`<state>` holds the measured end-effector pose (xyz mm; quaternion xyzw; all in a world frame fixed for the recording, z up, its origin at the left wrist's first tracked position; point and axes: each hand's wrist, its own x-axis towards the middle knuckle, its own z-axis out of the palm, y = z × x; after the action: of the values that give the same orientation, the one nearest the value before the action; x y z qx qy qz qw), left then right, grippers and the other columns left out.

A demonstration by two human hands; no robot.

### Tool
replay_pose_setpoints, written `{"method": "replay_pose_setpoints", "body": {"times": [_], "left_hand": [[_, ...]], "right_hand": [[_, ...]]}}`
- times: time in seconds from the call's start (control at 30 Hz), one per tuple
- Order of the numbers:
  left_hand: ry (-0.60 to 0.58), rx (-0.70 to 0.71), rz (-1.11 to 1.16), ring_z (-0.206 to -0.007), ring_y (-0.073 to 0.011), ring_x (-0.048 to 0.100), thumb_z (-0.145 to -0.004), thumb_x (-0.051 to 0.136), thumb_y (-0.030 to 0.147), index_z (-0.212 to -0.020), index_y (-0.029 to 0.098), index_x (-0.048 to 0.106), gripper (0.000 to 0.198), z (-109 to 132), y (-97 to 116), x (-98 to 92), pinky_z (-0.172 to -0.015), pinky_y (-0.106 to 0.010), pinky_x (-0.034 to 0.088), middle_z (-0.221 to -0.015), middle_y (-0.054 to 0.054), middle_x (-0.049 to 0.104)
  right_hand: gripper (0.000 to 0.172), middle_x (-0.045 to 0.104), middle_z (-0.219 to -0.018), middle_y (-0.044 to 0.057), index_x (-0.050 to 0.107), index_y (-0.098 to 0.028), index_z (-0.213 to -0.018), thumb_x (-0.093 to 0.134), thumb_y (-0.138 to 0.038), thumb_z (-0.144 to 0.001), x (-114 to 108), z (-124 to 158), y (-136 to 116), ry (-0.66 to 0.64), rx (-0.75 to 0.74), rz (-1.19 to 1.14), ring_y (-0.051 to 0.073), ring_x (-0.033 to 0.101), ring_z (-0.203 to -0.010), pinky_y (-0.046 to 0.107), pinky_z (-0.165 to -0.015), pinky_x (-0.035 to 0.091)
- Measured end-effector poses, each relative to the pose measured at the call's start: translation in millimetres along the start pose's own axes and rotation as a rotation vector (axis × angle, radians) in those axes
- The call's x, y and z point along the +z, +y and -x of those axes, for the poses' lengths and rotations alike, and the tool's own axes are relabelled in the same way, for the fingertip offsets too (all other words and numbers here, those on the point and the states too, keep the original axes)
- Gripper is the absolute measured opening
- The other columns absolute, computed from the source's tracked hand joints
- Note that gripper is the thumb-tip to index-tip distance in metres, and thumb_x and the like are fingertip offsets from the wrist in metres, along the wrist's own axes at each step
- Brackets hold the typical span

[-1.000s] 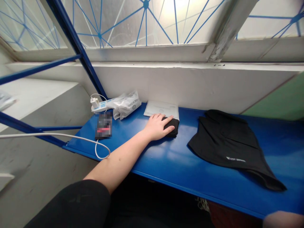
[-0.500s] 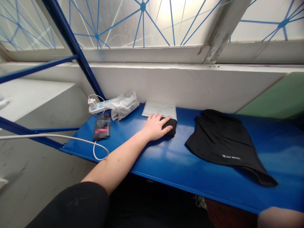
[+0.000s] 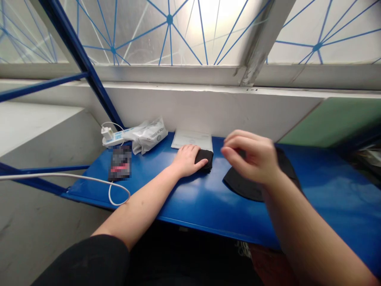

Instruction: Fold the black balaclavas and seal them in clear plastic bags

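Note:
My left hand (image 3: 188, 161) lies flat on a small folded black cloth (image 3: 204, 161), its thumb along the front and the fingers extended toward the back edge. Touching the cloth's far side is a flat white packet (image 3: 192, 140). My right hand (image 3: 251, 155) is raised above the blue tabletop, fingers curled in toward the thumb, and I see nothing in it. Below and behind it a black fabric garment (image 3: 242, 186) is spread out flat, largely covered by my right hand and forearm.
On the left are a crumpled white plastic bag (image 3: 150, 135), a white power strip (image 3: 114, 139) with a plugged-in charger, and a pixelated dark object (image 3: 120, 163) beside a white cable (image 3: 89, 177). Blue frame bars (image 3: 80, 59) rise there. A wall and window stand behind the blue table (image 3: 190, 210).
My right hand has swung in from the lower right corner to above the black garment. My left hand stays on the folded cloth, its fingers closer together. The view has shifted slightly right.

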<state>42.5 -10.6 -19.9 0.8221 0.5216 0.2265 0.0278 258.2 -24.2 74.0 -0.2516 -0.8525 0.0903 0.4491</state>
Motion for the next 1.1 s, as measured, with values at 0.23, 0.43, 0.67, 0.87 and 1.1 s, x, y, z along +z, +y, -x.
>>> {"method": "replay_pose_setpoints", "body": {"times": [0.23,0.43,0.67,0.87,1.1], "left_hand": [[0.084,-0.015,-0.040,-0.124,-0.0328,0.044,-0.084,0.062,0.066,-0.124,0.031,0.065,0.053,1,-5,5.0,-0.106,-0.053,0.031,-0.130,-0.010,0.054],[0.123,-0.009,0.008,-0.126,-0.0347,0.043,-0.074,0.069,0.072,-0.129,0.023,0.059,0.074,1,-6,8.7,-0.108,-0.052,0.031,-0.134,-0.015,0.052],[0.507,-0.383,0.488,-0.128,-0.0313,0.051,-0.088,0.063,0.059,-0.144,0.019,0.042,0.072,-6,-10,11.2,-0.106,-0.048,0.042,-0.142,-0.019,0.049],[0.398,-0.357,0.907,-0.102,-0.0261,0.068,-0.091,0.059,0.059,-0.107,0.015,0.066,0.048,-10,-9,13.5,-0.092,-0.039,0.053,-0.108,-0.013,0.072],[0.379,-0.091,0.745,-0.110,-0.0261,0.064,-0.094,0.040,0.070,-0.114,0.017,0.062,0.061,-6,2,15.4,-0.100,-0.041,0.049,-0.112,-0.013,0.068]], "right_hand": [[0.036,0.070,-0.079,0.007,0.068,-0.019,-0.080,0.047,-0.042,-0.097,83,16,84,-0.334,0.598,0.074,0.020,0.062,-0.076,0.029,-0.067,0.043],[0.034,0.067,-0.067,0.004,0.072,-0.017,-0.085,0.079,-0.048,-0.073,71,23,80,-0.497,0.824,-0.254,0.019,0.059,-0.061,0.027,-0.051,0.043],[0.049,0.073,-0.094,0.004,0.063,-0.024,-0.107,0.089,-0.032,-0.065,74,33,71,-0.171,1.002,-0.952,0.022,0.071,-0.081,0.033,-0.071,0.059],[0.065,0.071,-0.114,0.008,0.060,-0.024,-0.120,0.090,-0.027,-0.063,93,37,57,-0.114,0.957,-1.140,0.028,0.069,-0.106,0.049,-0.099,0.053],[0.065,0.070,-0.124,0.011,0.064,-0.020,-0.124,0.090,-0.033,-0.065,94,37,55,-0.055,0.844,-1.082,0.033,0.063,-0.119,0.051,-0.108,0.045]]}}
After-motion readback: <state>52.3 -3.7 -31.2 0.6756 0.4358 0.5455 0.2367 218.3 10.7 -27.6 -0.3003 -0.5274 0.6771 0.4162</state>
